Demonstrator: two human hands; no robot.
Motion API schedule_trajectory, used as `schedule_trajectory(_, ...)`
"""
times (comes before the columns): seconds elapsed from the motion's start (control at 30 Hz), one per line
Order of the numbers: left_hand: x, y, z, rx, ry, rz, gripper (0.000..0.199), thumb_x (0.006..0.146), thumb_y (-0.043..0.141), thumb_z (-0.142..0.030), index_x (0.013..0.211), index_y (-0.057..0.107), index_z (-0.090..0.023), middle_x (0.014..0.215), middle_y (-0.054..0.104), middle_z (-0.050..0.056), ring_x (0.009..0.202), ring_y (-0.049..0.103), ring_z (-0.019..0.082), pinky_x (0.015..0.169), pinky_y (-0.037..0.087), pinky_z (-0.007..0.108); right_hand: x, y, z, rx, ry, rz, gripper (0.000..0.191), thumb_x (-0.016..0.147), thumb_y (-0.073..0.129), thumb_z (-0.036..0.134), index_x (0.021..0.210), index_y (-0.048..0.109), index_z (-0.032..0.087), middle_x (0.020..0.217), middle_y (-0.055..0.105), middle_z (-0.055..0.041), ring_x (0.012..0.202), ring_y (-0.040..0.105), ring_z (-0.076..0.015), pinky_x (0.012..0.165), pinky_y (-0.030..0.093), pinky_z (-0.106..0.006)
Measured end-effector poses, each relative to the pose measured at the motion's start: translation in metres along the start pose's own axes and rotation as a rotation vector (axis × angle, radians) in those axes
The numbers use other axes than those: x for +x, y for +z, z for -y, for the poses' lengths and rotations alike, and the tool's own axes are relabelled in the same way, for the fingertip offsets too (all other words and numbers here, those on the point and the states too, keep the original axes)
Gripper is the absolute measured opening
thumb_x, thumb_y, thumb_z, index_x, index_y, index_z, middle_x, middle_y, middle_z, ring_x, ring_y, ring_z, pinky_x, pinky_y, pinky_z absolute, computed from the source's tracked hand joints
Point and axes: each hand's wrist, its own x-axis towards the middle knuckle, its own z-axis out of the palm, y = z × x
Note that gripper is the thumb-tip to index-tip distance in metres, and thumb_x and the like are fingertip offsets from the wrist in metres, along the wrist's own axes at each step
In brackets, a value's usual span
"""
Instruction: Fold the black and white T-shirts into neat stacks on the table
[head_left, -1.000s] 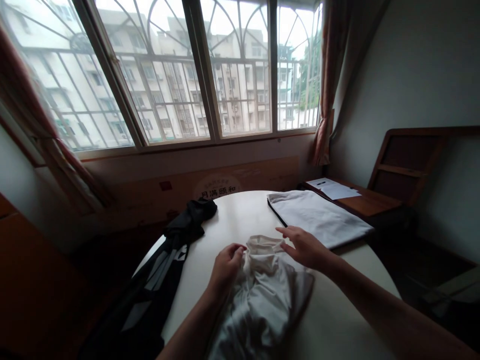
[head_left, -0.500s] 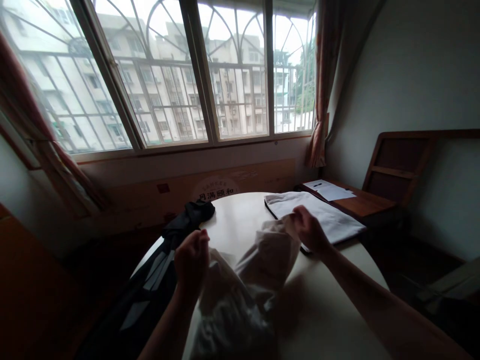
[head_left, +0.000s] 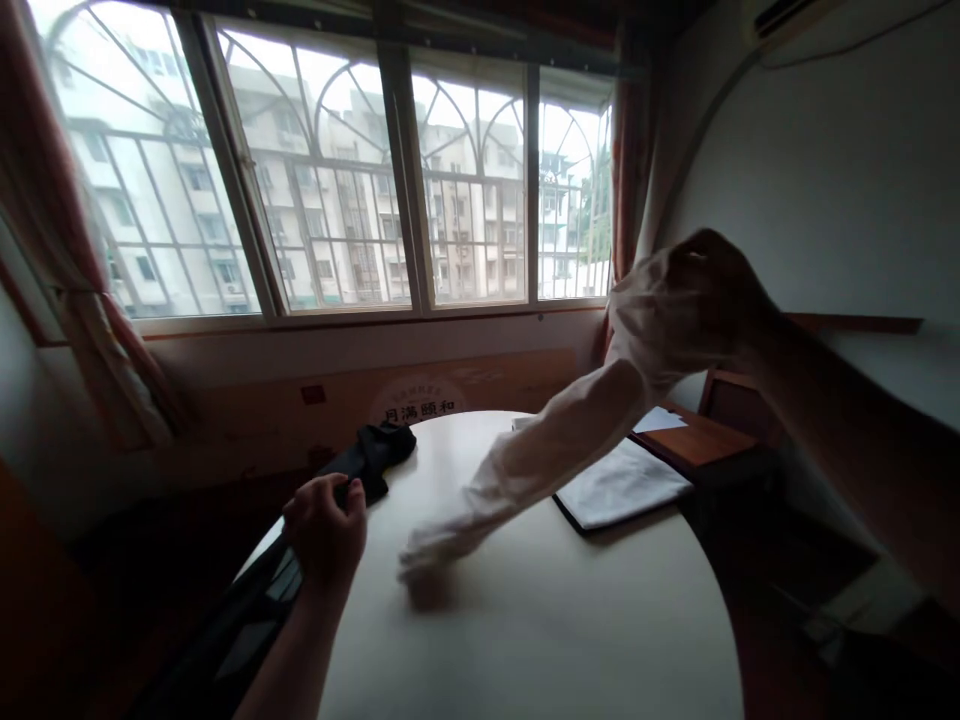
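A pale, whitish garment (head_left: 555, 430) is lifted at the right; its exact kind I cannot make out. My right hand (head_left: 712, 290) grips its bunched upper end, raised over the right side of the table. A long, narrow part slants down to the left, its blurred lower end close to the tabletop. My left hand (head_left: 326, 525) is apart from it over the table's left side, fingers loosely curled, thumb apart, nothing visible in them. Just beyond that hand lies a crumpled black garment (head_left: 375, 450), trailing over the table's left edge.
The round white table (head_left: 562, 620) fills the middle. On its right side lies a folded white cloth (head_left: 622, 485) with a dark border. Behind it stands a brown wooden surface (head_left: 709, 437) with white paper (head_left: 660, 418) on it. A barred window (head_left: 472, 200) with curtains (head_left: 112, 350) is ahead.
My right hand has risen to the right with the pale garment. My left hand has let go of it and moved left and slightly down. The view has tilted up a little.
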Motion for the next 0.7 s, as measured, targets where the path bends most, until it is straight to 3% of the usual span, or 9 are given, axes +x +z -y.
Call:
schedule_trajectory(0.03,-0.006,0.004,-0.006,-0.019,0.06,0.024,0.031,0.095,0.044,-0.043,0.1,0.06,-0.017,0.11,0.064,0.018,0.11,0.059,0.036,0.097,0.044,0.051,0.014,0.002,0.021,-0.1,-0.083,0.172,0.02,0.079,0.075,0.018,0.071,0.057,0.021,0.062,0.057,0.0044,0.055,0.05,-0.0092,0.06,0.038,-0.027)
schedule_trajectory(0.1,-0.017,0.007,-0.022,-0.056,0.157,0.058,0.033,0.098,0.043,-0.041,0.109,0.06,-0.016,0.125,0.061,0.02,0.12,0.055,0.037,0.101,0.042,0.053,0.039,0.009,0.065,-0.257,-0.239,0.348,0.021,0.073,0.08,0.012,0.074,0.061,0.02,0.063,0.057,0.0056,0.058,0.048,-0.0088,0.065,0.036,-0.027)
schedule_trajectory(0.13,-0.021,0.008,-0.031,-0.078,0.196,0.072,0.033,0.098,0.043,-0.041,0.113,0.06,-0.016,0.13,0.058,0.02,0.123,0.053,0.037,0.103,0.041,0.054,0.05,0.013,0.087,-0.366,-0.376,0.339,0.016,0.078,0.076,0.014,0.078,0.061,0.02,0.066,0.056,0.005,0.061,0.048,-0.0091,0.066,0.035,-0.027)
schedule_trajectory(0.23,-0.02,0.002,-0.062,-0.211,0.275,0.098,0.033,0.098,0.046,-0.04,0.118,0.06,-0.017,0.134,0.057,0.02,0.126,0.052,0.037,0.104,0.041,0.055,0.082,0.019,0.141,-0.583,-0.679,0.136,0.006,0.092,0.056,0.017,0.087,0.057,0.019,0.079,0.057,0.0003,0.071,0.052,-0.0123,0.067,0.033,-0.027)
schedule_trajectory(0.33,0.001,-0.019,-0.102,-0.466,0.254,0.109,0.034,0.099,0.046,-0.042,0.121,0.058,-0.019,0.13,0.06,0.016,0.123,0.055,0.033,0.104,0.044,0.053,0.108,0.02,0.173,-0.712,-0.706,0.175,0.007,0.091,0.055,0.017,0.085,0.054,0.02,0.077,0.055,-0.0013,0.071,0.052,-0.0164,0.065,0.032,-0.028)
schedule_trajectory(0.43,0.034,-0.054,-0.152,-0.744,0.215,0.118,0.041,0.098,0.049,-0.05,0.125,0.056,-0.019,0.129,0.061,0.015,0.122,0.056,0.032,0.104,0.044,0.052,0.118,0.027,0.191,-0.726,-0.714,0.209,0.013,0.087,0.054,0.014,0.08,0.052,0.024,0.076,0.054,-0.0017,0.071,0.049,-0.0184,0.069,0.039,-0.031)
schedule_trajectory(0.53,0.065,-0.092,-0.203,-1.014,0.193,0.139,0.05,0.086,0.066,-0.057,0.118,0.058,-0.019,0.121,0.065,0.014,0.118,0.059,0.031,0.101,0.048,0.047,0.115,0.042,0.204,-0.601,-0.604,0.161,0.023,0.082,0.056,0.006,0.072,0.048,0.026,0.076,0.056,-0.0018,0.073,0.049,-0.0176,0.079,0.047,-0.034)
schedule_trajectory(0.63,0.096,-0.124,-0.234,-1.34,0.068,0.253,0.045,0.084,0.07,-0.054,0.113,0.059,-0.021,0.116,0.068,0.01,0.112,0.063,0.028,0.095,0.052,0.042,0.11,0.054,0.217,-0.304,-0.209,0.211,0.025,0.08,0.054,-0.002,0.072,0.049,0.021,0.069,0.056,0.0015,0.066,0.056,-0.0146,0.075,0.054,-0.034)
schedule_trajectory(0.7,0.117,-0.145,-0.239,-1.533,-0.074,0.375,0.042,0.087,0.063,-0.058,0.106,0.062,-0.02,0.109,0.071,0.008,0.105,0.066,0.028,0.088,0.055,0.041,0.107,0.055,0.225,-0.068,0.092,0.308,0.026,0.084,0.049,-0.005,0.073,0.05,0.018,0.063,0.056,0.0034,0.056,0.056,-0.0118,0.064,0.055,-0.029)
